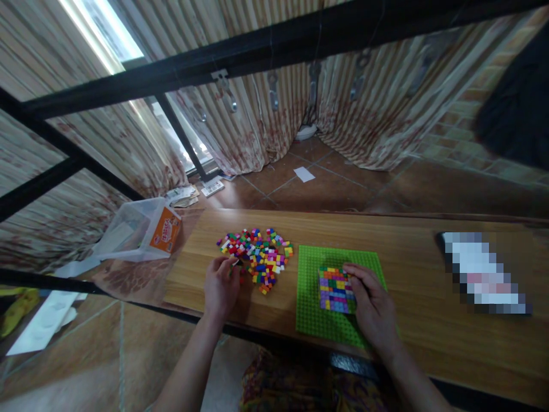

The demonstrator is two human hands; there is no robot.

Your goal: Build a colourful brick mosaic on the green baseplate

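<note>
My left hand (222, 289) is at the near left edge of a pile of small coloured toy bricks (261, 254), its fingers curled together. A small pale bit shows at its fingertips, too small to name. On the green studded baseplate (309, 317) sits a roughly square patch of joined toy bricks (332, 292), in rows of purple, yellow, orange, blue and other colours. My right hand (375, 306) grips this patch at its right side, with bent fingers at the upper right corner. The hand covers part of the patch's right edge and of the baseplate.
The wooden table (420, 274) carries a dark-edged device (484, 274) with a pixelated screen at right. Beyond the table's left end stands a clear plastic box (137, 229) with an orange label. A dark metal bar (274, 48) crosses above, before striped curtains (266, 126).
</note>
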